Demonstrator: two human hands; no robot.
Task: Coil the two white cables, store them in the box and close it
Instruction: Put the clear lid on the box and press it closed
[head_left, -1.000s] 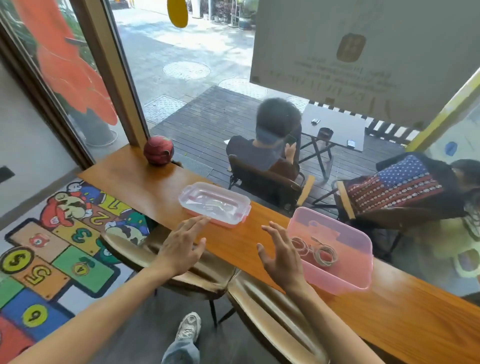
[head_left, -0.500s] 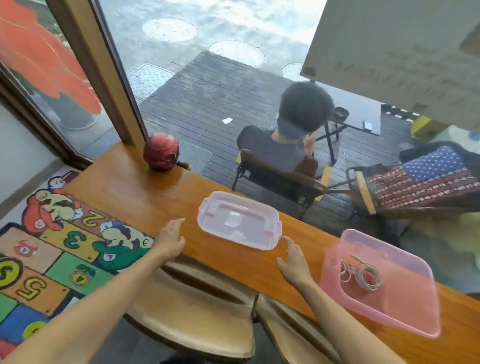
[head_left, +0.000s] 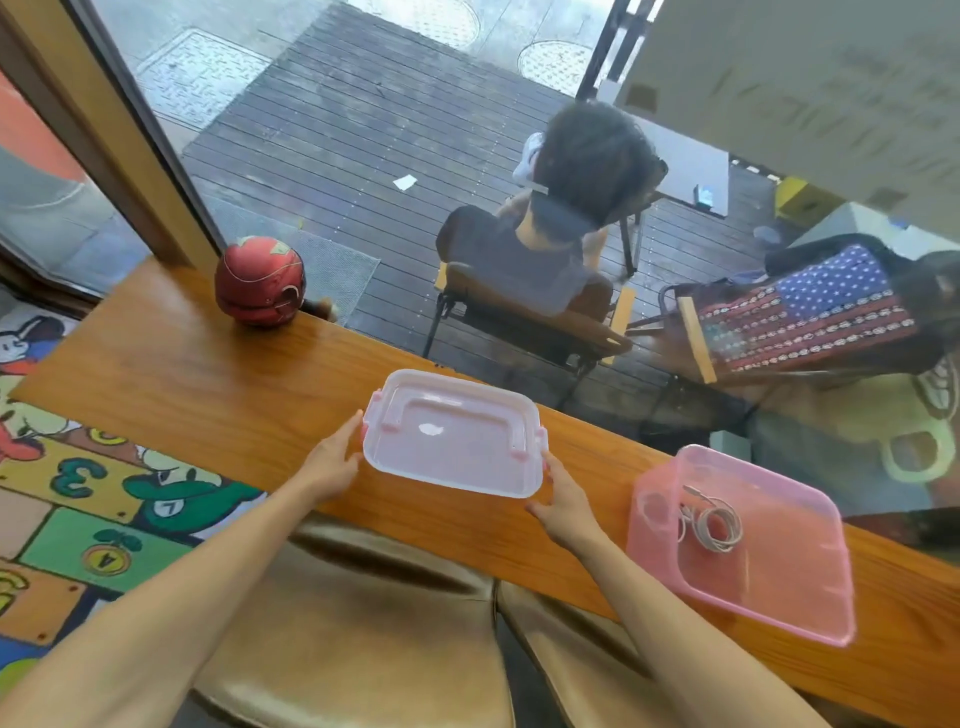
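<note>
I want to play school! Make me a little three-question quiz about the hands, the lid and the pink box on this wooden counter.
1. True or false: the coiled white cables lie inside the open pink plastic box.
2. What is each hand doing? A) both hold the clear plastic lid with the pink latches by its ends B) both are inside the box C) one holds the round red helmet toy
3. Fill in: the lid is to the ____ of the box on the long wooden counter.

Key: 1 true. 2 A: left hand and right hand grip opposite ends. 3 left.
</note>
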